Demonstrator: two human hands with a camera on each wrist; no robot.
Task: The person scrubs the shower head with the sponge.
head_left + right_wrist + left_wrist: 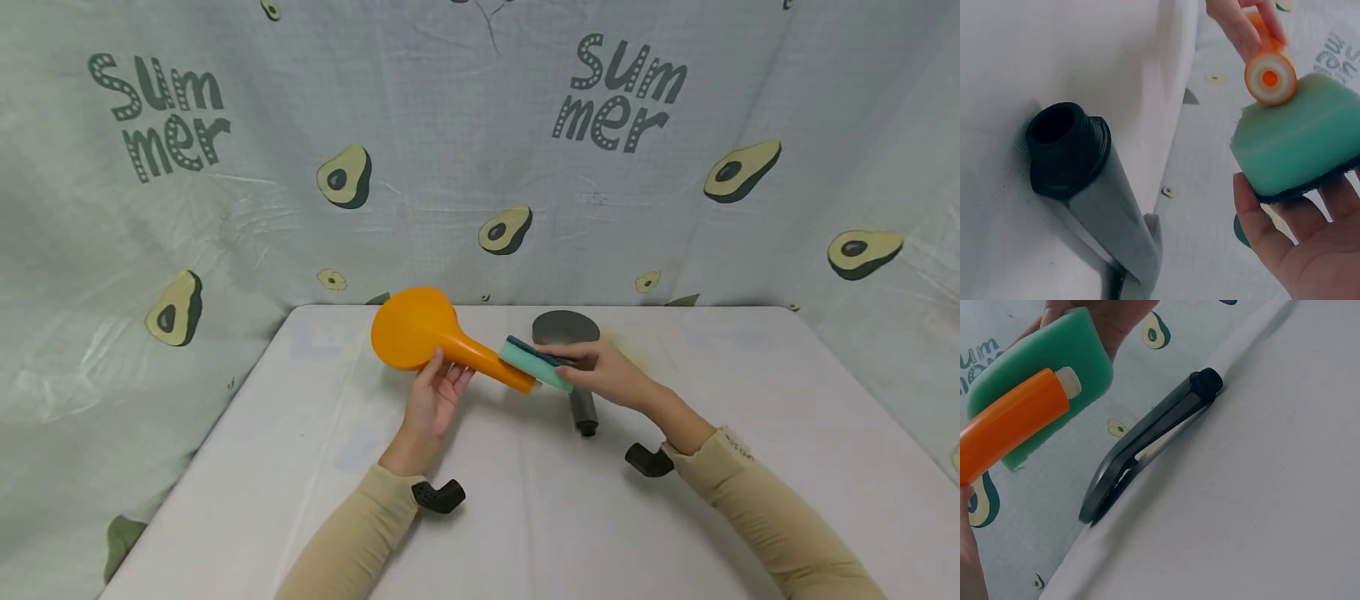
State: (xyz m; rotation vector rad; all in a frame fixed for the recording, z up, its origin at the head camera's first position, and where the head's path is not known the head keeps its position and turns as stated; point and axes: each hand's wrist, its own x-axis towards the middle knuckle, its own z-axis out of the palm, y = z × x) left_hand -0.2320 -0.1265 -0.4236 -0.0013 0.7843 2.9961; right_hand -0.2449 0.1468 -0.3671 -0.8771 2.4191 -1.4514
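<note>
My left hand [429, 408] holds an orange shower head [411, 327] by its neck, tilted above the table, with its handle slanting down to the right. A pale threaded end tips the orange handle [1019, 425] in the left wrist view. My right hand [611, 373] grips a green sponge [534, 364] with a dark scouring layer on its back. In the right wrist view the sponge's soft side [1304, 137] touches the handle near its end. Behind and below the right hand lies a dark grey shower head [566, 327], its round head at the back.
The white table [480, 517] runs up to a curtain [450, 108] printed with avocados and lettering. The grey shower head's threaded handle end [1060, 137] points toward the front of the table. Black curved pieces stick out from both sleeves [367, 517].
</note>
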